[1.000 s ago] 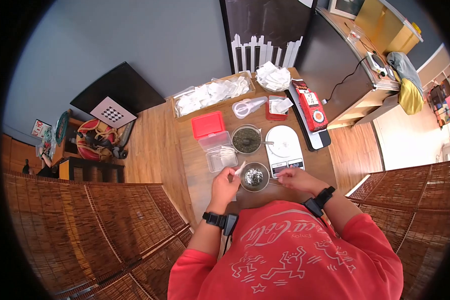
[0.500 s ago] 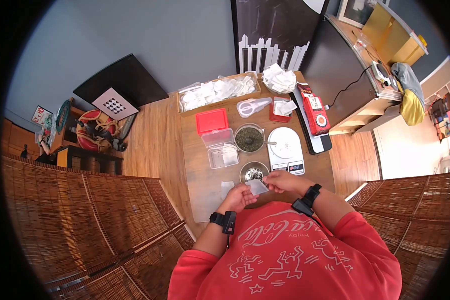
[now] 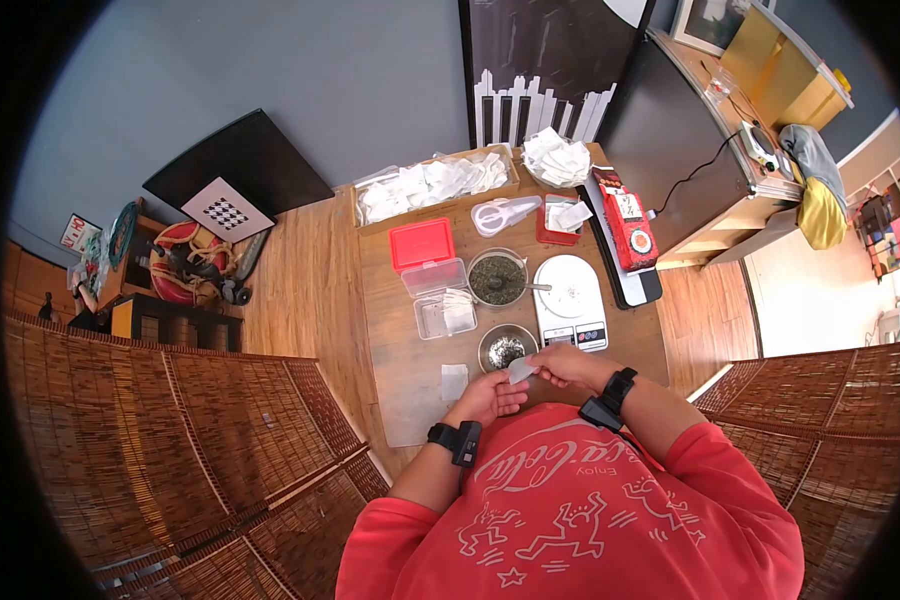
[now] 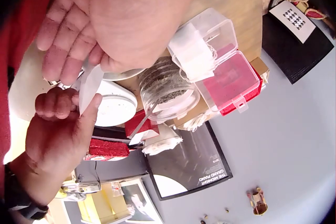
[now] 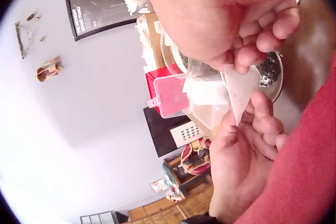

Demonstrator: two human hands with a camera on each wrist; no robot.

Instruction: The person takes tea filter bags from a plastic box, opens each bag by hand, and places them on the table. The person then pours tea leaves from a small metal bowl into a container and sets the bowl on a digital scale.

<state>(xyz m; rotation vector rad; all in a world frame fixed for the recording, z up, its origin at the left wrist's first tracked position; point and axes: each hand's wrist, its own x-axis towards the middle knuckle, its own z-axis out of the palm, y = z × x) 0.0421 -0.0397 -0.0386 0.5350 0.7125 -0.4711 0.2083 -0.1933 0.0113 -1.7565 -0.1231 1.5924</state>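
Both hands meet at the front edge of a metal bowl, a small white tea bag [image 3: 521,370] between them. My right hand [image 3: 562,365] pinches the bag's top edge, its other fingers curled in. Thumb and fingers of my left hand [image 5: 244,153] pinch the bag's pointed lower end, as the right wrist view shows; in the left wrist view its other fingers [image 4: 68,45] are fairly straight. The bowl [image 3: 484,346] holds dark leaf bits and something white and shiny. Another flat white bag [image 3: 454,381] lies on the table left of the bowl.
Behind the bowl stand a glass jar [image 4: 184,109] of dried leaves with a spoon and a white kitchen scale [image 3: 568,290]. A clear box [image 3: 430,325] with a red lid [image 3: 422,244] holds white bags. Scissors [image 3: 505,214], a red packet [image 3: 625,215] and a long tray [image 3: 370,218] lie farther back.
The hands have come together in front of the bowl; a second ago they were at its two sides. Since half a second ago the tea bag has tilted from broad side up to a narrower shape.
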